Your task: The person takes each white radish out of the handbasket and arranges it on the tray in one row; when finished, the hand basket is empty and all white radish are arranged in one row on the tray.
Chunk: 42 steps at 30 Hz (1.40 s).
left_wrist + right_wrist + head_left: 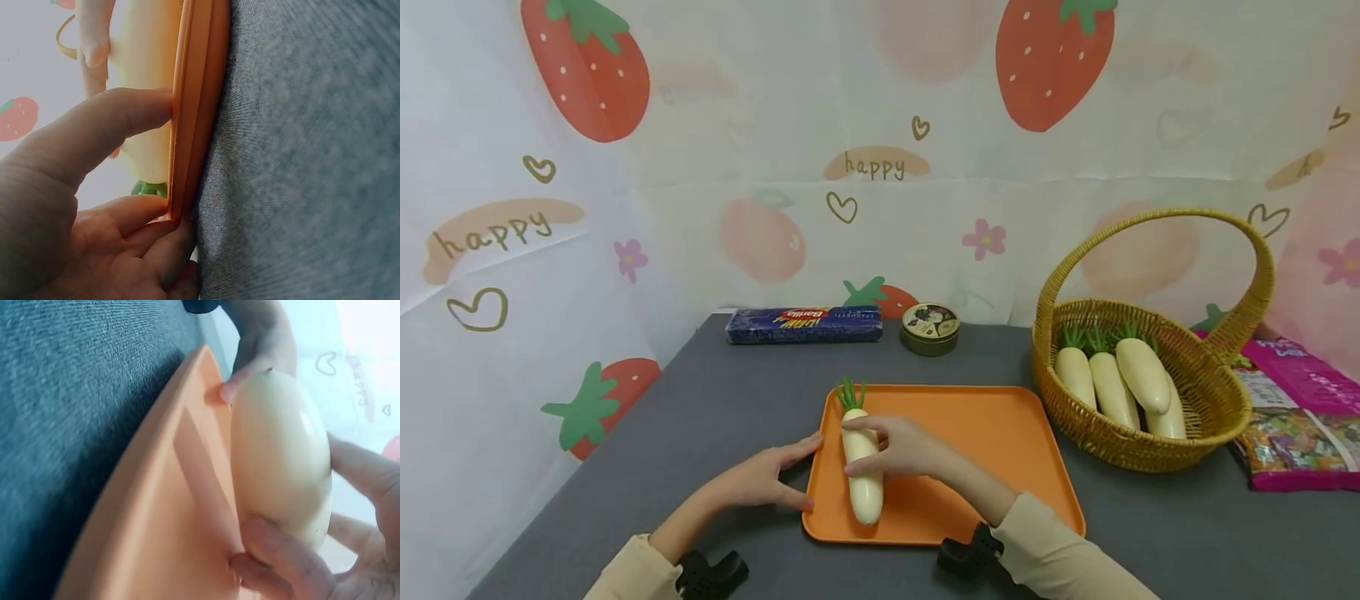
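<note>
A white radish with a green leafy top lies lengthwise at the left side of an orange tray. My right hand grips the radish's middle from the right, thumb and fingers on either side, as the right wrist view also shows on the radish's pale rounded end. My left hand touches the tray's left edge with thumb and fingers spread apart. In the left wrist view, its thumb and fingertips rest against the tray rim.
A wicker basket with a tall handle holds several white radishes at right. Beside it lies a pink candy bag. A blue spaghetti pack and a round tin stand at the back, before a printed cloth.
</note>
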{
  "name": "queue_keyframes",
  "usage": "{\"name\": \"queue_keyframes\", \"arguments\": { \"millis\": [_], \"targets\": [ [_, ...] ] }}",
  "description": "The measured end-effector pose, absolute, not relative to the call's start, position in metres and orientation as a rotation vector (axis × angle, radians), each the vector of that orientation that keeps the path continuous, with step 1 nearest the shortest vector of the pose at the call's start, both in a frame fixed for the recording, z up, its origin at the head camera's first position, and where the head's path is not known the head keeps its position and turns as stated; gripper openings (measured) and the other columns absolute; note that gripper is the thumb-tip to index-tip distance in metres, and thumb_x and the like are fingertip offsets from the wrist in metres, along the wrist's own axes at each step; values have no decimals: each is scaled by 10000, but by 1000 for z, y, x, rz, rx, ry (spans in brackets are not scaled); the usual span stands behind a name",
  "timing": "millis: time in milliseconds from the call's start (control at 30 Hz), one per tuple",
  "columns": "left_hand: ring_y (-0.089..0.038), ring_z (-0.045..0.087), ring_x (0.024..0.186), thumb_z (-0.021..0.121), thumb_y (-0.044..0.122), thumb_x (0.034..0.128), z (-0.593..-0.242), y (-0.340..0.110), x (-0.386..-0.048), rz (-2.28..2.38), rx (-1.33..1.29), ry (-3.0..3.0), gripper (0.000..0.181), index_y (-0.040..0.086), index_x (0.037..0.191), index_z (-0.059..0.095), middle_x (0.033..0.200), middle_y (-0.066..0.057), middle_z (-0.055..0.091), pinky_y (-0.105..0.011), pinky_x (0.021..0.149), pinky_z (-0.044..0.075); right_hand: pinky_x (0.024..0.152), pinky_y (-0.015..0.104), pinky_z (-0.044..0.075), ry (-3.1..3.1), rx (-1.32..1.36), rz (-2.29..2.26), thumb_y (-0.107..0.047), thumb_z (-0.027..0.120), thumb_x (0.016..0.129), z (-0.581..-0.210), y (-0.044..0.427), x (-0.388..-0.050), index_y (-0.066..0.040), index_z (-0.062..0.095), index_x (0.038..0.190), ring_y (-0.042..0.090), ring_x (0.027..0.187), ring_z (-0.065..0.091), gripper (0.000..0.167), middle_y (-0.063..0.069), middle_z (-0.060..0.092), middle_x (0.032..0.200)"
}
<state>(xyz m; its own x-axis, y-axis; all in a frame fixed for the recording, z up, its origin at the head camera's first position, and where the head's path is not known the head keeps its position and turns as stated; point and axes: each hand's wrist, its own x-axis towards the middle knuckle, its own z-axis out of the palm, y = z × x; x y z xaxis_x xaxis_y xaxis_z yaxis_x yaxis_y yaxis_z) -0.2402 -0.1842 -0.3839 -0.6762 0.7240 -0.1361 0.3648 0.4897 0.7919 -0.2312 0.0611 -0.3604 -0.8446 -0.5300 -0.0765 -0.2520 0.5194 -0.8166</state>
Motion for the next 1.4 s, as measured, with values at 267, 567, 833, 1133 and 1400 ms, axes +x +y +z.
{"name": "queue_keyframes", "arguments": {
  "millis": [267, 567, 833, 1133, 1400],
  "targets": [
    [-359, 149, 1291, 679, 311, 800, -381, -183, -241, 1039, 923, 2291, 842, -31, 1403, 201, 1430, -224, 156, -528, 986, 171, 828, 364, 419, 2653, -733, -980, -378, 695, 771, -354, 47, -227, -150, 523, 1283, 242, 1081, 484, 587, 85, 513, 1242],
    [-345, 152, 1294, 682, 321, 796, -382, -182, -241, 1022, 925, 2299, 848, -23, 1405, 203, 1431, -218, 160, -518, 989, 173, 751, 301, 445, 2718, -698, -849, -391, 674, 787, -350, 38, -221, -166, 492, 1313, 219, 1007, 523, 600, 106, 522, 1227],
    [-342, 147, 1296, 678, 317, 800, -382, -182, -242, 1016, 927, 2301, 846, -19, 1408, 195, 1433, -213, 156, -518, 990, 174, 611, 267, 424, 2692, -705, -873, -388, 645, 810, -348, 44, -220, -193, 457, 1339, 183, 742, 562, 595, 137, 623, 950],
    [-346, 128, 1298, 677, 314, 803, -384, -185, -242, 1048, 918, 2276, 849, -24, 1408, 187, 1437, -213, 141, -521, 992, 160, 770, 360, 457, 2510, -757, -1178, -396, 611, 837, -338, 77, -217, -210, 437, 1349, 290, 1061, 513, 572, 98, 434, 1322],
    [-346, 143, 1295, 686, 313, 794, -384, -185, -240, 1048, 915, 2282, 851, -25, 1405, 198, 1430, -217, 161, -517, 990, 172, 735, 393, 486, 2336, -910, -1519, -250, 654, 832, -309, 134, -212, -163, 391, 1375, 310, 1198, 385, 610, 80, 327, 1398]
  ]
}}
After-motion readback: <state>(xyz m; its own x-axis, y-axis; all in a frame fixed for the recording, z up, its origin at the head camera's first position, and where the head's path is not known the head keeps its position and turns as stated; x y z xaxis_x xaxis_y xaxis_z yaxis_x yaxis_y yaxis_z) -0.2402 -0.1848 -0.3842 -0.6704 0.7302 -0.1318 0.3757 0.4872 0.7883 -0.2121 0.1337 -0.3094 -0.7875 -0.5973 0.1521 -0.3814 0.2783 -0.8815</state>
